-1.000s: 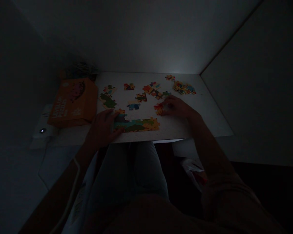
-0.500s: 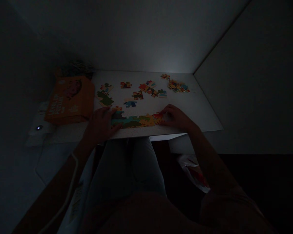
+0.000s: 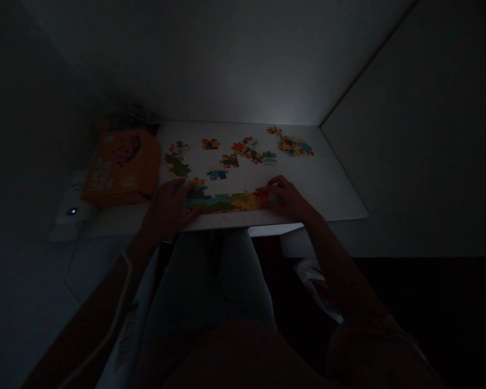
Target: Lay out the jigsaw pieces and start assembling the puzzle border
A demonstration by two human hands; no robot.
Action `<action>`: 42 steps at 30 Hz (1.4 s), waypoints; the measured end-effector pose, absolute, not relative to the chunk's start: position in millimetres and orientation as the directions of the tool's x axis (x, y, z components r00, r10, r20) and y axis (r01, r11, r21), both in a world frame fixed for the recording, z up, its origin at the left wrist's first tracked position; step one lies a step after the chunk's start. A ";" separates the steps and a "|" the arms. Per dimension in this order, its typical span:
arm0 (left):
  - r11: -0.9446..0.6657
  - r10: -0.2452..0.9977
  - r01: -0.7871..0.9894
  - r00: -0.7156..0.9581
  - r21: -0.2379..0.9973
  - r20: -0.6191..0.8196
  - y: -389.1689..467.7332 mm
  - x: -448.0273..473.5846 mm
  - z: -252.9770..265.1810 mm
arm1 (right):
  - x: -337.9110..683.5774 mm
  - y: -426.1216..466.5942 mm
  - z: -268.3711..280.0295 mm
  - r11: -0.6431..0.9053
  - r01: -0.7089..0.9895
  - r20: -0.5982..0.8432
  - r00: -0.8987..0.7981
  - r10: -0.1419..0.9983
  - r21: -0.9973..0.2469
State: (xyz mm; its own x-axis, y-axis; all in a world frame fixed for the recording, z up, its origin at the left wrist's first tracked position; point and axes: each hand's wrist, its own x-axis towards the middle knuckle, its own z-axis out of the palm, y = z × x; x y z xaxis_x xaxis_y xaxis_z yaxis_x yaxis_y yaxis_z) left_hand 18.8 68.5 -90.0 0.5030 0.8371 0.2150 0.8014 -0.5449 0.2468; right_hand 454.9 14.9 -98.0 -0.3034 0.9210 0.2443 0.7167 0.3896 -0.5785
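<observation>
A joined strip of jigsaw puzzle [image 3: 222,203], green, blue and yellow, lies along the front of the white table. At its left end rests my left hand [image 3: 168,208], thumb and fingers apart around the edge. My right hand [image 3: 285,199] is closed on a red and orange puzzle piece [image 3: 262,199] against the strip's right end; the fingers cover much of it. Behind the strip lie a blue piece [image 3: 217,173], a brown and yellow piece [image 3: 229,161] and a green joined section [image 3: 177,165].
An orange puzzle box [image 3: 121,167] stands at the left, beside a white device with a small light [image 3: 72,211]. A heap of puzzle pieces [image 3: 296,146] lies at the back right, near the wall. A plastic bag [image 3: 318,289] sits on the floor below. The room is dim.
My right hand has moved slightly left, bringing the red and orange piece up against the strip's end. My left hand stays at the strip's left end. The view has shifted a little.
</observation>
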 end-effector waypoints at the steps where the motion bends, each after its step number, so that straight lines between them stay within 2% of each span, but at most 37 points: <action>1: -0.547 0.836 0.801 0.504 0.245 0.217 68.9 18.5 -90.8 | 453.1 14.6 -99.5 0.400 0.725 0.253 -0.310 0.917 -0.561; 11: -0.551 0.833 0.794 0.506 0.257 0.223 68.5 19.4 -90.0 | 448.3 9.6 -115.9 0.418 0.798 0.336 -0.287 0.897 -0.434; 25: -0.556 0.829 0.787 0.500 0.266 0.251 68.8 17.6 -96.5 | 434.5 22.8 -97.3 0.439 0.760 0.284 -0.339 0.897 -0.479; 29: -0.571 0.817 0.778 0.508 0.262 0.271 67.7 17.3 -97.4 | 431.1 79.0 -90.6 0.343 0.779 0.284 -0.220 0.933 -0.524; 34: -0.573 0.817 0.773 0.512 0.271 0.265 66.6 16.1 -98.7 | 410.2 170.5 -86.8 0.092 0.900 0.237 0.013 0.971 -0.426; 38: -0.561 0.825 0.780 0.504 0.277 0.255 65.2 15.8 -98.4 | 396.3 207.3 -90.2 0.002 0.953 0.199 0.061 0.978 -0.303; 42: -0.569 0.820 0.774 0.509 0.280 0.260 64.2 16.6 -96.7 | 392.9 221.2 -94.1 -0.061 0.939 0.131 0.112 0.985 -0.340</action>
